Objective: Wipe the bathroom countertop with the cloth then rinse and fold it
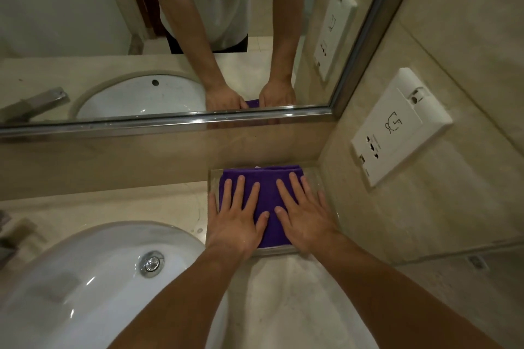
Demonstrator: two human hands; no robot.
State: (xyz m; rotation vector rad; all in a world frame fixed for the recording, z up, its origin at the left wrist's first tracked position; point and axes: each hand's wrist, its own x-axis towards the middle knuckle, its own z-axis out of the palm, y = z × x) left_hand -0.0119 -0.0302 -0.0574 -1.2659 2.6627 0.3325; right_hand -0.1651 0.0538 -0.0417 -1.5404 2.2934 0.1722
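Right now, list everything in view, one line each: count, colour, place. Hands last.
cloth: one, purple, folded, lying in the tray
tray: one, clear, on the countertop in the back right corner
countertop: one, beige stone, around the basin
sink basin: one, white, left of the tray
drain stopper: one, chrome, in the basin's bottom
mirror: one, silver-framed, on the back wall
socket plate: one, white, on the right wall
left hand: one, flat on the cloth's left half, fingers spread
right hand: one, flat on the cloth's right half, fingers spread
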